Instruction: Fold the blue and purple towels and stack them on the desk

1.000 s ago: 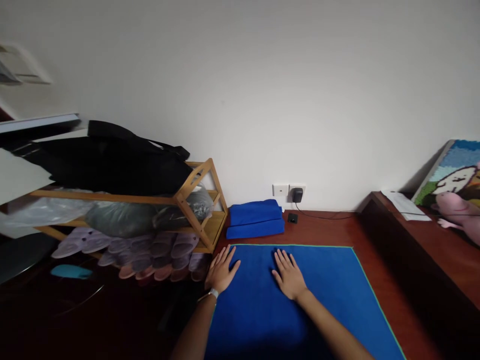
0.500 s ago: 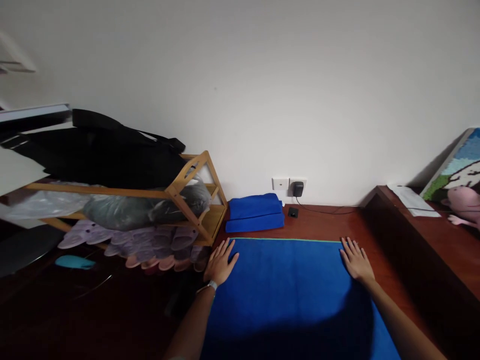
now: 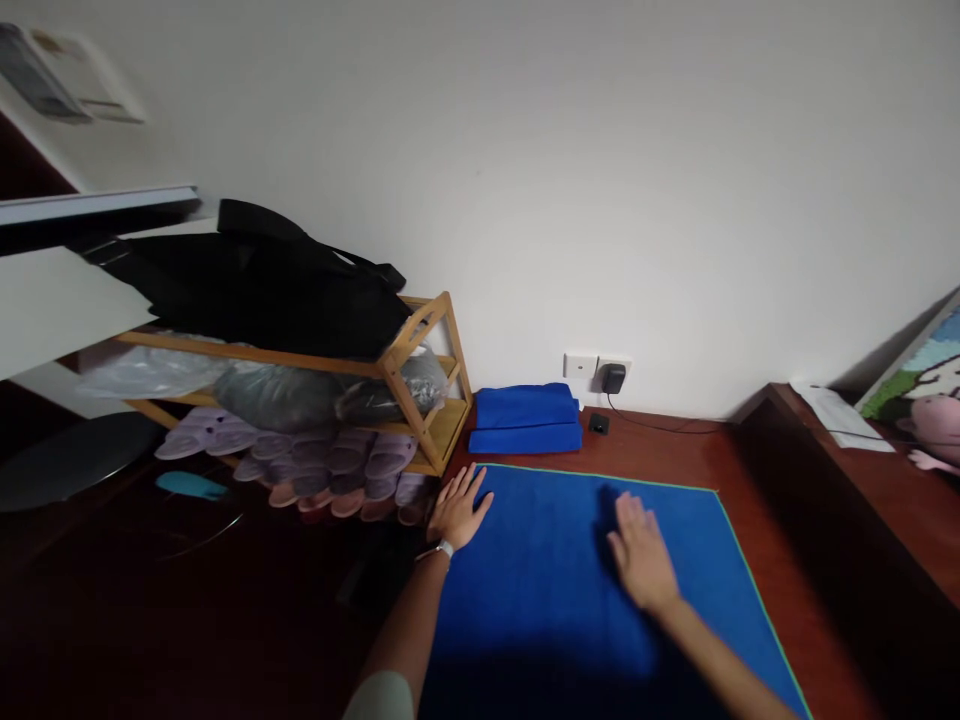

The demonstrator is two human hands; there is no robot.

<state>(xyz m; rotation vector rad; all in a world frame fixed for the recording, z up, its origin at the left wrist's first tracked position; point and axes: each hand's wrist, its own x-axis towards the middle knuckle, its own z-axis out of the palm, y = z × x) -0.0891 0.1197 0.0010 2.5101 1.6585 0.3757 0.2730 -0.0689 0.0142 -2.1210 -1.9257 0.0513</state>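
We have the blue cloth [image 3: 540, 560] spread flat by the table's [image 3: 675, 450] left edge; only faint creases seem left. Our left hand [image 3: 456, 515] lies splayed at 1 far corner; our right hand [image 3: 643, 558], open over the cloth, is too blurred to judge contact. Neither grips anything.

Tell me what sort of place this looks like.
Probably a lived-in room, perhaps at home: slip-on shoes sit in rows by a wooden rack, and a pink toy lies near a colourful picture.
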